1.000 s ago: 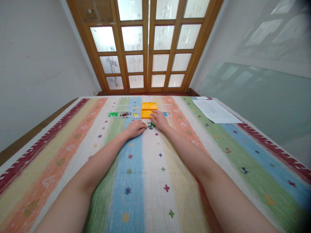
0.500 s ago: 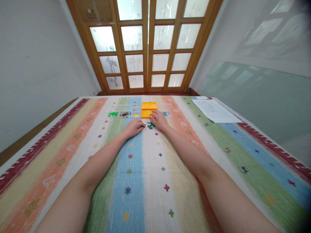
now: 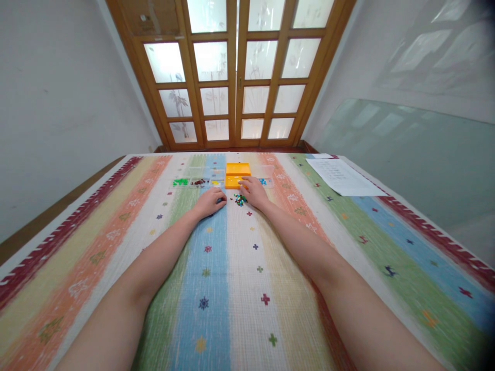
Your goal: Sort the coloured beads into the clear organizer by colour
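Observation:
My left hand (image 3: 211, 202) rests on the blue stripe of the cloth with its fingers curled in; what they hold, if anything, is too small to make out. Just right of it lies a small pile of mixed coloured pieces (image 3: 240, 200), green, blue and dark. My right hand (image 3: 254, 192) reaches over the pile's far side, its fingers and thumb at the front right of an open orange box (image 3: 237, 169). The fingers seem to grip the front edge of this box and cover part of it.
Left of the orange box, clear compartments hold green pieces (image 3: 180, 182), dark brown pieces (image 3: 199, 182) and yellow pieces (image 3: 216, 183). Blue pieces (image 3: 263, 181) lie in a clear box on the right. A printed paper sheet (image 3: 344, 176) lies on the striped tablecloth (image 3: 247, 288) at far right.
My left hand has drawn slightly left, away from the pile, its fingers still curled. My right hand stays at the orange box.

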Motion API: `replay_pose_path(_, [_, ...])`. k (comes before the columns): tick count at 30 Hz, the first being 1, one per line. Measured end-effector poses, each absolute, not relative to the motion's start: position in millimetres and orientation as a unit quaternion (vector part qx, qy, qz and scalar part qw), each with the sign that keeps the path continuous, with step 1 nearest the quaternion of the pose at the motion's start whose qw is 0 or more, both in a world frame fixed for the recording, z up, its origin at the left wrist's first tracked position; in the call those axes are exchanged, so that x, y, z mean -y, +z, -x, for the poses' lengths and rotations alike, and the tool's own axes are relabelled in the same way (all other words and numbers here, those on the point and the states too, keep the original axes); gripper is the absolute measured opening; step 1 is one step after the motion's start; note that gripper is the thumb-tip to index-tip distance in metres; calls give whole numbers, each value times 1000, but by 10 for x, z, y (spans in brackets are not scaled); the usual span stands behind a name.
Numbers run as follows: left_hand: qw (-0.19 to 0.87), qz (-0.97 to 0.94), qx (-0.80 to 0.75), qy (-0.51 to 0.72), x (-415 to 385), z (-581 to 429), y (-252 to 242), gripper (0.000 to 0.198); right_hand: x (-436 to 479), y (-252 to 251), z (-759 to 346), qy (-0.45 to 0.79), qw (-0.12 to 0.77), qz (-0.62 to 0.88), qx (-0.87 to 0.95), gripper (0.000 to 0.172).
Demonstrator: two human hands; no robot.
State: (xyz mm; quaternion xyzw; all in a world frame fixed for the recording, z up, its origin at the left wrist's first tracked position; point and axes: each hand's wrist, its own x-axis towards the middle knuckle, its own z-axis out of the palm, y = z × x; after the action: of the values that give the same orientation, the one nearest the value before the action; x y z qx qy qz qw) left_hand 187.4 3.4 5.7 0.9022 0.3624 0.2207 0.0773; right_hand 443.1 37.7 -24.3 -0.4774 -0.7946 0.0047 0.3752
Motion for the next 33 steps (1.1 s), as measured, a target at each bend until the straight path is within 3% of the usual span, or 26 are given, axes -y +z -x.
replay_pose_path(9, [133, -841, -453, 264, -69, -1829, 45, 16, -361, -215, -4428, 8, 370, 479, 796, 26])
replay_pose_path(22, [213, -539, -595, 557, -658, -1054, -147, 24, -371, -246, -4449, 8, 374, 473, 798, 25])
replay_pose_path(25, [244, -463, -609, 596, -700, -917, -151, 34, -381, -257, -4450, 10, 375, 470, 799, 26])
replay_pose_path(29, [250, -461, -616, 588, -672, -908, -134, 52, -375, -216, -4449, 16, 395, 458, 796, 26])
replay_pose_path(33, [180, -553, -628, 517, -589, -1068, -75, 43, -368, -121, -4448, 44, 456, 464, 758, 27])
